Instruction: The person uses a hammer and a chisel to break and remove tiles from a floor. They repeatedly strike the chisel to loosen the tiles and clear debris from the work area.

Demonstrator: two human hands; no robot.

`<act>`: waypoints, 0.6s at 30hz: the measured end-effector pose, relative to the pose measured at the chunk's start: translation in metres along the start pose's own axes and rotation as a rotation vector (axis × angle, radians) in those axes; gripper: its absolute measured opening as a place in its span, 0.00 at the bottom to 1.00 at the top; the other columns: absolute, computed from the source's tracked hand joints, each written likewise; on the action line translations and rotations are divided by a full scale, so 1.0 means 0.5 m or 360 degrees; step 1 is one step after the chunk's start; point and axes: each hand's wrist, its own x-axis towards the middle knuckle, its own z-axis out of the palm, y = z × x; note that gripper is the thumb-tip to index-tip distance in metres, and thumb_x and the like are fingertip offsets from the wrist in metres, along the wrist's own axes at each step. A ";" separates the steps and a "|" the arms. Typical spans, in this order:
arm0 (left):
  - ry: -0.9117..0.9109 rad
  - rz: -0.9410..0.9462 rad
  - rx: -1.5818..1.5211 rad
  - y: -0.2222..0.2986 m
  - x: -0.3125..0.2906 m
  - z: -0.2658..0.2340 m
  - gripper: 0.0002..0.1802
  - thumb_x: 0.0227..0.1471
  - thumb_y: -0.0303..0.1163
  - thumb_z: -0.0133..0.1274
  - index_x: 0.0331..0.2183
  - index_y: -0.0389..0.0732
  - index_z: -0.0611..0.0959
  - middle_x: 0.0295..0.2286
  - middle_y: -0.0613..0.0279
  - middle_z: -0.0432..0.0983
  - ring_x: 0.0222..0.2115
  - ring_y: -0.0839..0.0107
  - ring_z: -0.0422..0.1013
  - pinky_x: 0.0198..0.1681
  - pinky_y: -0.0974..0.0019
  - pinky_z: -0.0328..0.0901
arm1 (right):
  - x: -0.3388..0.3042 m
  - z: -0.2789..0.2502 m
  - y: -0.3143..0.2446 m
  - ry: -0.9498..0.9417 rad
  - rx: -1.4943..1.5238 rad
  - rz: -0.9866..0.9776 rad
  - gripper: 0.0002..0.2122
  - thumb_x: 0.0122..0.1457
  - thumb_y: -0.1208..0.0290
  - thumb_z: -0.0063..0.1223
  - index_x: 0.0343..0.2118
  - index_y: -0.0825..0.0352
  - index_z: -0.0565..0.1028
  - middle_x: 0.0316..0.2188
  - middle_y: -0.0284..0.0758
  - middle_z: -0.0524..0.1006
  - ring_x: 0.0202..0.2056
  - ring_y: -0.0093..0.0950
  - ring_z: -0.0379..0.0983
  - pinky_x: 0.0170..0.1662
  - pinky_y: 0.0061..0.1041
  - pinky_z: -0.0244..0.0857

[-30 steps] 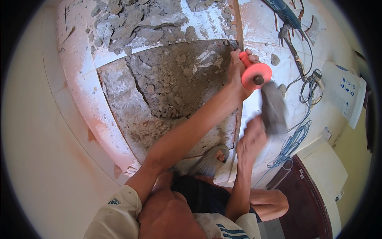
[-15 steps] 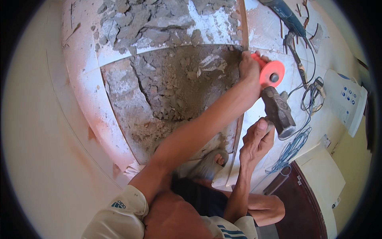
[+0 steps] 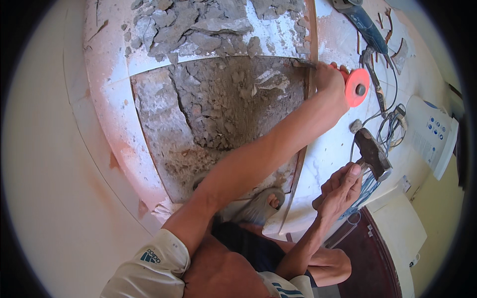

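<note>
My left hand (image 3: 330,84) is wrapped round a chisel with a round red hand guard (image 3: 352,94). The chisel's dark struck end (image 3: 360,90) pokes out of the guard toward the right. On the other side of my fist, its dark shaft (image 3: 304,63) reaches the right edge of a broken-out pit (image 3: 233,104) in the floor. My right hand (image 3: 339,191) grips a short-handled sledgehammer (image 3: 372,154). The hammer's head is held apart from the chisel, nearer to me and further right. My left forearm crosses over part of the pit.
Broken mortar chunks (image 3: 198,30) lie heaped beyond the pit. An angle grinder (image 3: 365,27) rests at the far right, with coiled cable (image 3: 392,121) nearby. A white bucket (image 3: 431,134) stands at the right. My foot (image 3: 261,203) is at the pit's near edge.
My right hand has drawn the hammer away from the chisel, to the right and toward me. The left hand and chisel appear slightly further right, and the whole view has shifted a little.
</note>
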 end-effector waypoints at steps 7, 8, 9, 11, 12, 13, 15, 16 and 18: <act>-0.0765 0.0133 0.0609 0.070 0.018 -0.061 0.15 0.67 0.39 0.43 0.39 0.39 0.77 0.31 0.60 0.75 0.30 0.70 0.74 0.30 0.61 0.71 | 0.002 0.022 -0.048 -0.0103 0.0087 0.0076 0.18 0.70 0.49 0.50 0.35 0.62 0.70 0.17 0.20 0.59 0.15 0.08 0.47 0.16 0.14 0.36; -0.0798 0.0150 0.0756 0.082 0.014 -0.100 0.15 0.67 0.40 0.43 0.40 0.38 0.77 0.32 0.59 0.76 0.31 0.69 0.74 0.30 0.61 0.71 | 0.004 0.016 -0.040 -0.0095 0.0075 0.0082 0.18 0.70 0.50 0.51 0.36 0.62 0.70 0.17 0.20 0.59 0.15 0.08 0.47 0.17 0.14 0.37; -0.0714 0.0124 0.0883 0.099 0.004 -0.147 0.16 0.67 0.40 0.43 0.41 0.37 0.78 0.33 0.58 0.77 0.32 0.69 0.75 0.30 0.60 0.71 | 0.009 0.010 -0.030 -0.0088 0.0058 0.0084 0.17 0.70 0.51 0.51 0.36 0.63 0.70 0.17 0.20 0.59 0.16 0.08 0.47 0.17 0.14 0.37; -0.0297 -0.0037 0.1111 0.138 -0.034 -0.232 0.18 0.68 0.42 0.42 0.42 0.36 0.77 0.34 0.55 0.77 0.32 0.68 0.75 0.29 0.58 0.72 | 0.024 0.019 0.004 -0.0039 -0.0046 -0.0053 0.16 0.70 0.52 0.52 0.38 0.64 0.71 0.18 0.20 0.60 0.18 0.09 0.49 0.19 0.14 0.40; -0.0251 0.0032 0.1482 0.140 -0.068 -0.257 0.19 0.68 0.44 0.42 0.42 0.36 0.77 0.33 0.54 0.77 0.31 0.66 0.76 0.30 0.56 0.72 | 0.033 0.017 0.029 -0.0003 -0.0114 -0.0105 0.16 0.70 0.53 0.53 0.38 0.64 0.71 0.19 0.20 0.60 0.19 0.09 0.50 0.20 0.14 0.41; -0.0221 0.0109 0.1860 0.144 -0.106 -0.262 0.20 0.68 0.45 0.42 0.41 0.36 0.76 0.32 0.53 0.78 0.30 0.64 0.76 0.31 0.55 0.72 | 0.045 0.015 0.053 0.0042 -0.0241 -0.0124 0.16 0.69 0.55 0.54 0.40 0.66 0.72 0.22 0.21 0.62 0.22 0.11 0.52 0.24 0.16 0.45; -0.0197 0.0404 0.2630 0.163 -0.120 -0.282 0.22 0.68 0.48 0.44 0.41 0.36 0.76 0.28 0.52 0.79 0.28 0.59 0.77 0.31 0.52 0.72 | 0.063 0.011 0.098 0.0062 -0.0337 -0.0094 0.16 0.69 0.55 0.54 0.39 0.67 0.72 0.23 0.22 0.62 0.24 0.13 0.52 0.26 0.17 0.47; -0.0196 0.0631 0.3018 0.179 -0.104 -0.310 0.23 0.67 0.50 0.45 0.41 0.36 0.76 0.26 0.52 0.79 0.27 0.56 0.78 0.30 0.51 0.71 | 0.072 0.014 0.118 0.0055 -0.0378 -0.0084 0.17 0.69 0.55 0.54 0.38 0.67 0.73 0.24 0.22 0.63 0.25 0.13 0.52 0.27 0.17 0.48; -0.0199 0.1014 0.3484 0.191 -0.097 -0.322 0.24 0.66 0.52 0.48 0.40 0.37 0.75 0.24 0.52 0.79 0.25 0.52 0.78 0.29 0.49 0.71 | 0.081 0.017 0.158 0.0121 -0.0462 -0.0153 0.17 0.69 0.55 0.54 0.36 0.69 0.73 0.24 0.25 0.65 0.26 0.17 0.55 0.30 0.19 0.52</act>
